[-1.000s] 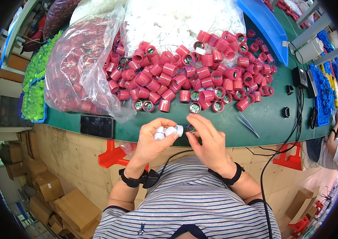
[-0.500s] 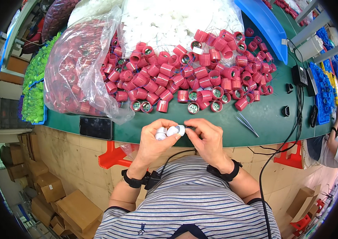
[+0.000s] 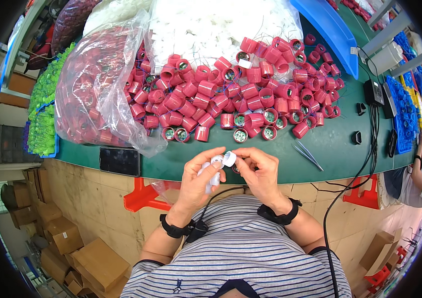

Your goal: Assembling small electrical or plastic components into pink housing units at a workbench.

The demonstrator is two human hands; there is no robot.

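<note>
Green worktable (image 3: 330, 149), tan tiled floor (image 3: 121, 223), cardboard boxes (image 3: 67, 243) lower left — orange stools (image 3: 144, 196) underneath, bright daylight

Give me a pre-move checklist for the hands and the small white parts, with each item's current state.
1. Left hand holds several small white parts: ok.
2. Right hand pinches a white cap at its fingertips: ok.
3. Cap seated on a part: cannot tell.
4. Red cylinders heaped on the green table, away from both hands: ok.
5. Tweezers lie untouched right of the hands: ok.
6. Black phone lies flat near the table's edge: ok.
</note>
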